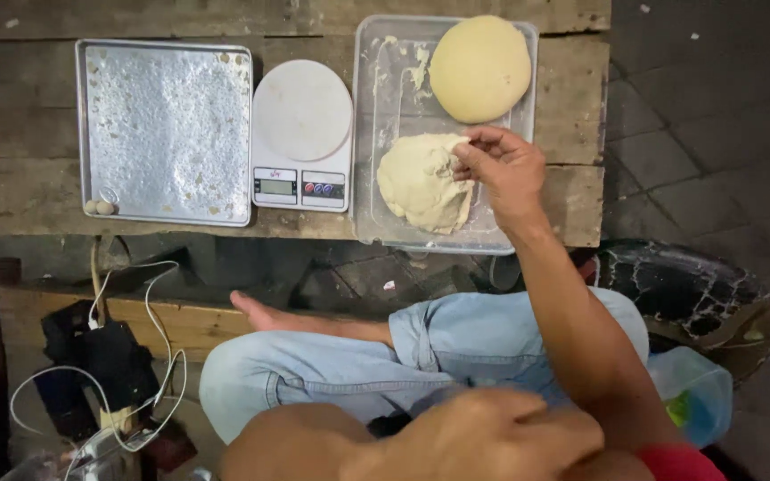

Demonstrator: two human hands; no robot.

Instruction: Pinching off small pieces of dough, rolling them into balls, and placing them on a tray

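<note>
The right hand (505, 174) reaches out over the clear plastic tray (376, 107), and its fingers (470, 156) pinch the upper right edge of the rough dough lump (422, 183), thumb and fingertips closed on a small fold of it. That lump lies in the near half of the tray, touching the tray floor, close to the tabletop's (572, 107) near edge. Just beyond the fingers, in the far right part of the same tray, sits a smooth round dough ball (480, 69); the two pieces lie close together, and whether they touch cannot be told. Smears of dough stick to the tray's bare left side.

The left hand (483, 436) rests low in the view, near the person's lap, its fingers curled loosely and grasping nothing that shows.

Left of the plastic tray stands a white kitchen scale (302, 134) with a bare round platform. Further left, toward the tabletop's left end, lies a metal baking tray (167, 129) dusted with flour, with two small dough balls (98, 207) in its near left corner.
</note>
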